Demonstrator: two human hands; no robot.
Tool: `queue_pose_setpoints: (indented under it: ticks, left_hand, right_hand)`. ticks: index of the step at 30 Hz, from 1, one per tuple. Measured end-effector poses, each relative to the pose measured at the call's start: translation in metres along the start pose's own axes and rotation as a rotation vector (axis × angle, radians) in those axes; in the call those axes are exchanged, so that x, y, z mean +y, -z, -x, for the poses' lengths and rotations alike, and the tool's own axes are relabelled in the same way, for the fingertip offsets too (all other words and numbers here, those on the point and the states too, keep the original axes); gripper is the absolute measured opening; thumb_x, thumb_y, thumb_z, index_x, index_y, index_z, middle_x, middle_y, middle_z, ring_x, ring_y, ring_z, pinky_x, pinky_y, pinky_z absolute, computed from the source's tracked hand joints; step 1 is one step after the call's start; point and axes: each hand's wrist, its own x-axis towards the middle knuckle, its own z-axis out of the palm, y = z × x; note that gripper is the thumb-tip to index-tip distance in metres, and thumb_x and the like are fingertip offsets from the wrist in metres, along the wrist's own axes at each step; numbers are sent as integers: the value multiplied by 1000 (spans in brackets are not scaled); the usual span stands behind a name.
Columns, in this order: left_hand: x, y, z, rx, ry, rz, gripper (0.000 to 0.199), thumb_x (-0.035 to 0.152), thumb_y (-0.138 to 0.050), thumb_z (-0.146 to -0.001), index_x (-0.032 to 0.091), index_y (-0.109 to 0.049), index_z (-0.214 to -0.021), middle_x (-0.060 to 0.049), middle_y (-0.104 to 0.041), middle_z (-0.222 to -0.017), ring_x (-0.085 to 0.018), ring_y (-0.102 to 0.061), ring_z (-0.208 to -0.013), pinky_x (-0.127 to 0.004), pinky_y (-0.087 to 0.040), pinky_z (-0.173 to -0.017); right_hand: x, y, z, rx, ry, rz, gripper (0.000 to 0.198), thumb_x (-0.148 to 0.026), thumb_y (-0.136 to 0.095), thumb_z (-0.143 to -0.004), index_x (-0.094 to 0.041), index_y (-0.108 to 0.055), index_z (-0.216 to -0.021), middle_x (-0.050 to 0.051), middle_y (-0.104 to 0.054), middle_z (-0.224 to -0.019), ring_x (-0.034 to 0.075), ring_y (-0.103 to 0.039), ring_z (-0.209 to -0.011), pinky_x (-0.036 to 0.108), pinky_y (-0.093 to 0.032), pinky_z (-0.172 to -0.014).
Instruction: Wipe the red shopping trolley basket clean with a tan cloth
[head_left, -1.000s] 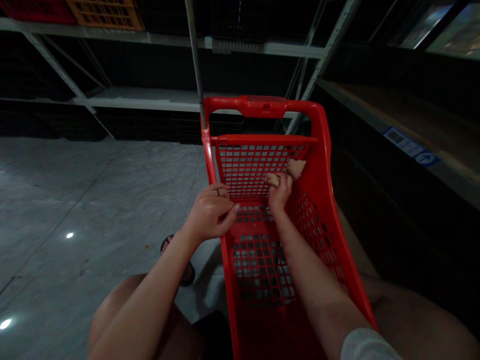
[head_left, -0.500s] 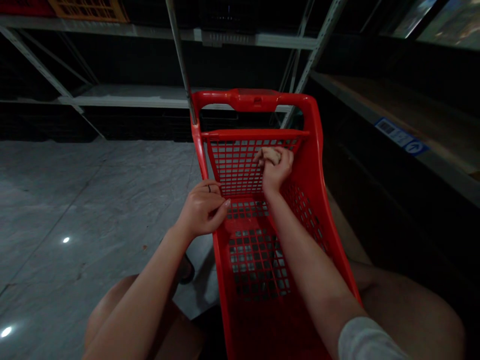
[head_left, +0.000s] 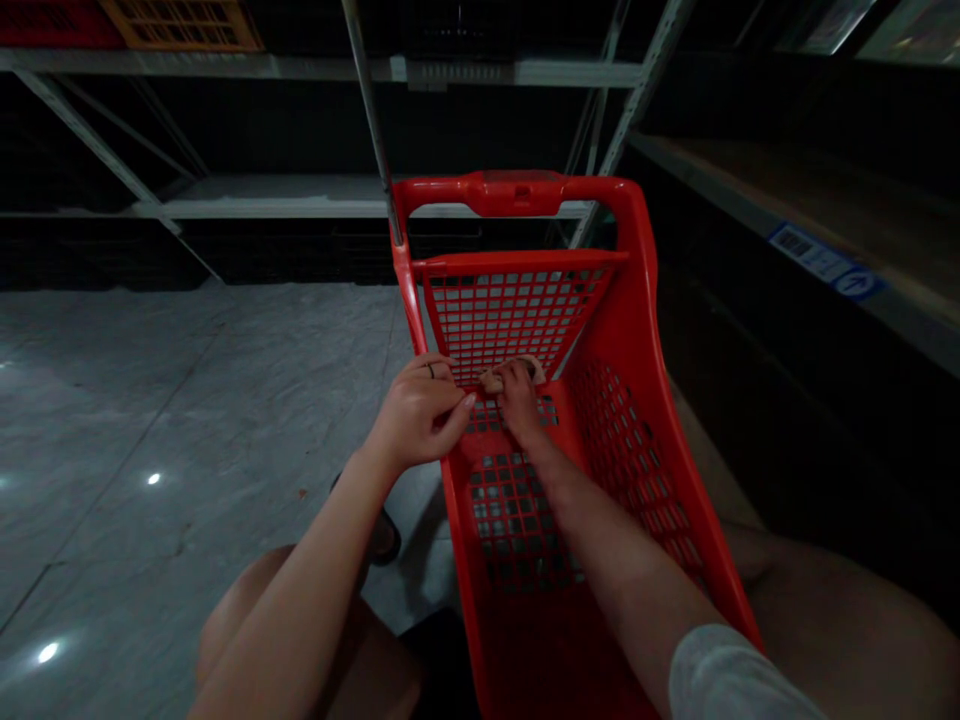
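Observation:
A red plastic shopping cart [head_left: 651,300] stands before me, with a grid panel [head_left: 517,300] below its handle. My left hand [head_left: 424,415] is closed over the cart's left rim, a dark ring on one finger. Inside the basket, my right hand [head_left: 517,395] is closed on a beige cloth [head_left: 491,381] that looks crumpled. Hand and cloth are low against the grid panel, close to where it meets the basket floor. Part of the cloth is hidden under the fingers.
Behind the cart runs a metal shelf rack [head_left: 277,208], with an orange crate [head_left: 187,25] on its upper level. A metal pole [head_left: 369,110] rises from the cart's left corner. At right is a dark shelf with a blue label [head_left: 825,262]. Grey floor [head_left: 150,380] lies left.
My right hand has moved down and to the left with the cloth, from the upper grid panel to its lower edge. My left hand keeps its place on the rim. The view has shifted slightly.

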Motion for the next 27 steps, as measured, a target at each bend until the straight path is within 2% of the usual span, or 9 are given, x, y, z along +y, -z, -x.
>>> queue_pose_setpoints:
  ticks: [2,4,7,10,12,14,17,23,27]
  left_hand:
    - [0,0,0,0,3,-5,43,20,-51,-97,21,-44,-55,4,-48,-53,-12,-49,-58,-38,-53,-95]
    - [0,0,-1,0,6,-7,43,19,-51,-97,21,-44,-54,5,-46,-52,-12,-48,-57,-38,-54,-94]
    - [2,1,0,3,10,-5,43,19,-51,-97,21,-45,-55,4,-47,-53,-12,-49,-57,-38,-55,-94]
    - [3,2,0,7,10,3,43,19,-51,-97,21,-44,-54,4,-47,-53,-12,-49,-57,-38,-55,-96]
    - [3,3,0,10,10,6,44,19,-50,-97,21,-43,-54,4,-48,-54,-12,-49,-58,-38,-55,-97]
    - [4,3,0,10,7,5,44,19,-50,-97,21,-42,-54,4,-50,-55,-12,-50,-58,-38,-55,-97]
    - [5,4,0,-5,10,-4,44,19,-50,-97,21,-43,-54,4,-50,-54,-12,-50,-58,-39,-55,-97]
    - [5,5,0,-23,38,-6,43,20,-50,-96,21,-44,-54,3,-49,-53,-13,-50,-59,-39,-55,-93]
    - [4,5,0,-24,20,-12,42,19,-48,-96,22,-45,-54,3,-50,-53,-14,-51,-60,-39,-55,-93]
  right_hand:
    - [0,-1,8,-27,-15,-7,39,2,-45,-71,-18,-67,-97,10,-65,-104,24,-60,-102,41,-54,-98]
    - [-9,2,-4,3,-21,-6,39,1,-45,-73,-19,-67,-97,8,-64,-102,23,-60,-102,40,-53,-98]
    - [-38,15,-55,136,-21,-16,40,-2,-43,-82,-20,-65,-110,9,-62,-113,23,-57,-112,41,-49,-104]
    - [-74,32,-116,390,93,-74,35,-11,-47,-90,-22,-61,-121,9,-58,-124,22,-55,-119,42,-47,-109]
    - [-91,40,-141,393,183,-69,35,-14,-45,-93,-22,-59,-124,7,-58,-123,22,-55,-122,46,-45,-111]
    - [-98,41,-147,366,240,-59,31,-15,-46,-95,-21,-61,-121,8,-59,-123,22,-55,-122,46,-45,-112]
    - [-85,28,-123,291,267,-20,30,-11,-48,-94,-20,-66,-116,9,-62,-123,22,-57,-120,42,-47,-111]
    - [-40,-11,-39,-139,102,151,28,-10,-48,-96,-18,-70,-112,14,-66,-121,25,-59,-112,40,-52,-100]
    - [-30,-17,2,-294,71,151,25,-7,-51,-92,-19,-71,-100,9,-67,-106,21,-60,-98,34,-55,-87]
